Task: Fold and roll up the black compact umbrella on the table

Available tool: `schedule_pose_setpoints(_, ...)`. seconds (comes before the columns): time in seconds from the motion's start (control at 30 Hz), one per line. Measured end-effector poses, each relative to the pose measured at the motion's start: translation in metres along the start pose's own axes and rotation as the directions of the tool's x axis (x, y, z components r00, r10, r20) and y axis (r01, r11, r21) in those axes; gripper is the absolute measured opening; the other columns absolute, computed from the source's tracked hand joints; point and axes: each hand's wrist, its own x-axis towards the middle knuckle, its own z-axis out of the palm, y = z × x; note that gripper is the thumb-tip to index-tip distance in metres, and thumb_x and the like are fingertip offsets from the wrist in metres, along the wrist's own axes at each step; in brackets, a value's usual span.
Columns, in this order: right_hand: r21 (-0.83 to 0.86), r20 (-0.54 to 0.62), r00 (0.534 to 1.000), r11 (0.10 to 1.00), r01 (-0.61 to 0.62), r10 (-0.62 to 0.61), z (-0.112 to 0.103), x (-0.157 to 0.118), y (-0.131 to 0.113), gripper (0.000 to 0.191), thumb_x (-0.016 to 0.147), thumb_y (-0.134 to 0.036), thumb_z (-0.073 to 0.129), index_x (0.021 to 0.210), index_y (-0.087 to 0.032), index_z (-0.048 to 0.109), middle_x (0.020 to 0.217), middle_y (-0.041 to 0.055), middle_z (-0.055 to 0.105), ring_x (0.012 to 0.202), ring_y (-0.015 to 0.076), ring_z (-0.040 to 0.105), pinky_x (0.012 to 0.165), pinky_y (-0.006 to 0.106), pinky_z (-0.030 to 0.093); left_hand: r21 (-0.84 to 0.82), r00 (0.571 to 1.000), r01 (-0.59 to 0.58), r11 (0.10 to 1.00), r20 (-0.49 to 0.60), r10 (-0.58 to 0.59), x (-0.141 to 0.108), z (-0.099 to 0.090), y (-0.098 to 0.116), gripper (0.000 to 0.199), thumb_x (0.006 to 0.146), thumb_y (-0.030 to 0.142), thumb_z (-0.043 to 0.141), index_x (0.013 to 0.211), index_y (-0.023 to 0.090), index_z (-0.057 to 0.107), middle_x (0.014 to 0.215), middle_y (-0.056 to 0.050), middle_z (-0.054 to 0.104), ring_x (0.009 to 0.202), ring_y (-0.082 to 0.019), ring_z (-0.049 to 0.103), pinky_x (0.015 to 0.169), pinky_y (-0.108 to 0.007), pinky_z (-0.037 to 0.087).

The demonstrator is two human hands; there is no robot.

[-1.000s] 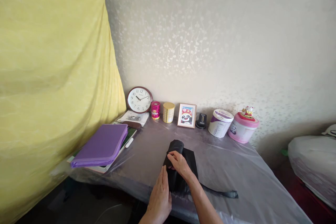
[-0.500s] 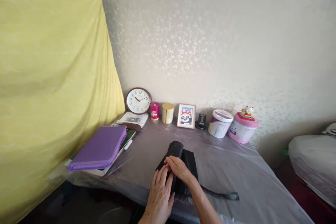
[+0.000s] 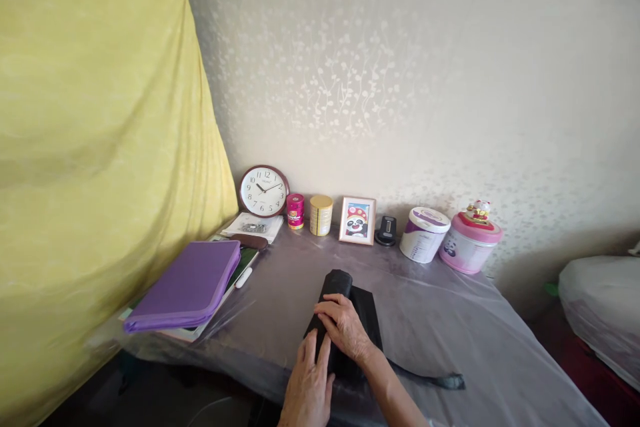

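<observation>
A black fabric bundle [image 3: 336, 283], partly rolled up, lies near the front edge of the table. One flat flap [image 3: 366, 310] spreads out to its right, and a thin black strap [image 3: 440, 380] trails from it to the right. My right hand [image 3: 345, 327] curves over the top of the roll, fingers bent around it. Against the near left side of the roll, my left hand [image 3: 311, 373] grips with its fingers along the fabric and its thumb close to the underside. Both hands hide the middle of the bundle.
A purple zip folder [image 3: 187, 287] lies on papers at the left. Along the wall stand a clock [image 3: 264, 191], a pink can [image 3: 295, 212], a yellow-lidded can [image 3: 321, 215], a framed panda picture [image 3: 357, 221], a black device [image 3: 386, 231] and two tubs [image 3: 425, 235]. A yellow curtain [image 3: 100, 147] hangs left.
My right hand has shifted slightly forward and its fingers now lie more across the roll. The left hand sits a little lower on the fabric. The view has moved slightly.
</observation>
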Motion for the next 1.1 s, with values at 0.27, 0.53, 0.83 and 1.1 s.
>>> schedule_pose_setpoints(0.27,-0.112,-0.032,0.999,0.993,-0.022,0.019,0.006,0.03,0.031,0.027,0.089,-0.025,0.041,0.09,-0.026,0.068,0.101,0.0009,0.069,0.114,0.0179,0.048,0.105,0.042,0.018,-0.008,0.993,0.058,0.998,0.106,-0.057,0.002,-0.008,0.006,0.067,0.078,0.014,0.038,0.14,0.014,0.013,0.148,-0.009,0.017,0.134,-0.022,0.021,0.107,-0.034,0.027)
schedule_pose_setpoints(0.53,-0.143,-0.085,0.986,0.978,-0.152,0.141,0.007,0.056,0.063,0.03,0.09,-0.026,0.038,0.093,-0.024,0.068,0.109,0.0023,0.066,0.117,0.0186,0.045,0.103,0.039,0.023,-0.067,0.991,0.067,0.996,0.124,-0.058,0.004,-0.008,0.004,0.069,0.077,0.014,0.037,0.141,0.018,0.012,0.149,-0.006,0.008,0.136,-0.021,0.016,0.106,-0.034,0.027)
schedule_pose_setpoints(0.83,-0.188,-0.297,0.866,0.865,-0.465,0.402,-0.024,0.033,0.092,0.034,0.086,-0.026,0.035,0.103,-0.012,0.061,0.107,0.015,0.063,0.104,0.0234,0.056,0.093,0.037,0.037,-0.07,0.994,0.072,0.995,0.084,-0.066,0.002,-0.006,0.005,0.069,0.077,0.013,0.037,0.141,0.02,0.012,0.149,-0.005,0.009,0.135,-0.02,0.018,0.104,-0.031,0.029)
schedule_pose_setpoints(1.1,0.02,-0.305,0.743,0.784,-0.62,0.595,-0.045,-0.05,0.103,0.038,0.08,-0.042,0.034,0.089,-0.019,0.063,0.091,0.0103,0.069,0.085,0.0243,0.063,0.075,0.033,0.046,-0.065,0.999,0.028,0.997,0.028,-0.026,-0.001,-0.001,0.002,0.064,0.081,0.014,0.033,0.141,0.019,0.011,0.149,-0.007,0.011,0.135,-0.021,0.018,0.105,-0.033,0.03)
